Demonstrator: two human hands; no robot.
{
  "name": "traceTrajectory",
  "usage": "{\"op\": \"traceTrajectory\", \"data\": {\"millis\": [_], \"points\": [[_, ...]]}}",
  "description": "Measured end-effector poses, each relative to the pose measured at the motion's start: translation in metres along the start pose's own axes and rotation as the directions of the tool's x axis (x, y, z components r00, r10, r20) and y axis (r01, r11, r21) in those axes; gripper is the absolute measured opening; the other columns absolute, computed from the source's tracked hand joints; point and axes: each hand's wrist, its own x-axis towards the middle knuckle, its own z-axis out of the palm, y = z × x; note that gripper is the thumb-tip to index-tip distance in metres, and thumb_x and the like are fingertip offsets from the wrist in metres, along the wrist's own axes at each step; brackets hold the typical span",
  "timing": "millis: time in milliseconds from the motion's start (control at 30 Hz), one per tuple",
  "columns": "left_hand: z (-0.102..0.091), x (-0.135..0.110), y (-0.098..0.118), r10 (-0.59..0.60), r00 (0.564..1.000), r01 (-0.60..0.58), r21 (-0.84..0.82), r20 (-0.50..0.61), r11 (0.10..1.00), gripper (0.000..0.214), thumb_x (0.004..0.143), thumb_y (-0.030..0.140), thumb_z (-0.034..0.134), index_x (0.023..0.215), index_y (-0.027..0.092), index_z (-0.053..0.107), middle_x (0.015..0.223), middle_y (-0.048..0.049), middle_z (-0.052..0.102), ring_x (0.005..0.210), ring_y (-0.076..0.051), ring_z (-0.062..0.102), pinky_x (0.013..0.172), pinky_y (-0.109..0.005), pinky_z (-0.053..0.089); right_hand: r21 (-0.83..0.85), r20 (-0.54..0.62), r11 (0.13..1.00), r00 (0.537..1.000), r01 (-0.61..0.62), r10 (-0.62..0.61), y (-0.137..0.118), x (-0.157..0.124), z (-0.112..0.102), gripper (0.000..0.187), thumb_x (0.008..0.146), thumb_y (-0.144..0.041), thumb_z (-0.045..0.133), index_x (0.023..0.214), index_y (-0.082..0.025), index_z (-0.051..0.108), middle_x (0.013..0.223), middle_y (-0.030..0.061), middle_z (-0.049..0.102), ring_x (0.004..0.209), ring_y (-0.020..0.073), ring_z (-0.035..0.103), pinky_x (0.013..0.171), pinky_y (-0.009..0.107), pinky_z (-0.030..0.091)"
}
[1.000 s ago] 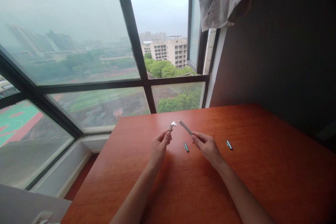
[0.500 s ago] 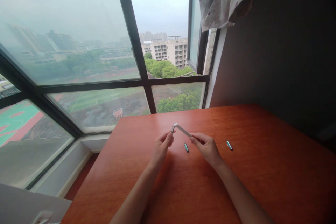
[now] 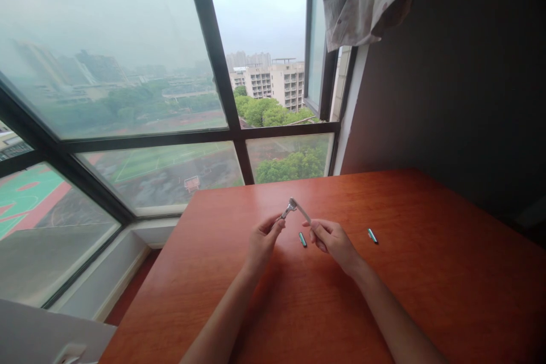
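My left hand [image 3: 263, 242] is closed, pinching the lower end of a silver metal piece [image 3: 288, 209] that looks like a razor with a small head. In my right hand [image 3: 333, 242], thumb and fingers grip a thin, flat, pale strip [image 3: 302, 211]. The strip's upper end meets the head of the metal piece, forming a peak above the table; whether they are joined cannot be made out. Between the hands lies a small green and black bar [image 3: 302, 239] like a razor cartridge. A similar cartridge-like bar [image 3: 372, 236] lies farther right, apart from my right hand.
The reddish-brown wooden table [image 3: 205, 273] reaches to the dark window frame [image 3: 239, 135]. A dark wall [image 3: 443, 102] stands on the right. Cloth [image 3: 367, 5] hangs at the top by the open window pane.
My left hand has shifted grip lower, exposing more of the metal piece. The peak has moved right and the strip is steeper. My right fingers have curled more. Both small bars stay put.
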Motion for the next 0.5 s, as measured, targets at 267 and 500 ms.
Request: {"op": "traceTrajectory", "data": {"millis": [267,500], "points": [[-0.0056,0.0019,0.0047,0.051,0.992,-0.044,0.062,-0.112,0.997,0.036,0.071,0.043,0.069,0.094,0.015,0.074,0.072,-0.0033,0.067,0.069,-0.015,0.057,0.064,-0.024,0.045,0.033,0.077,0.998,0.996,-0.050,0.047,-0.0018,0.0002,-0.0030,0.051,0.080,-0.058,0.054,0.090,-0.009,0.067,0.055,-0.0011,0.052,0.037,0.0042,0.030,0.035,0.020,0.020],[-0.0034,-0.0013,0.0034,0.138,0.990,-0.130,0.191,-0.032,0.973,0.031,0.075,0.040,0.066,0.094,0.016,0.074,0.079,-0.0056,0.070,0.072,-0.018,0.060,0.065,-0.025,0.046,0.011,0.048,0.999,0.998,-0.050,0.050,-0.0014,0.0002,-0.0032,0.053,0.079,-0.059,0.053,0.089,-0.009,0.067,0.055,-0.0010,0.052,0.037,0.0047,0.031,0.035,0.020,0.021]]}}
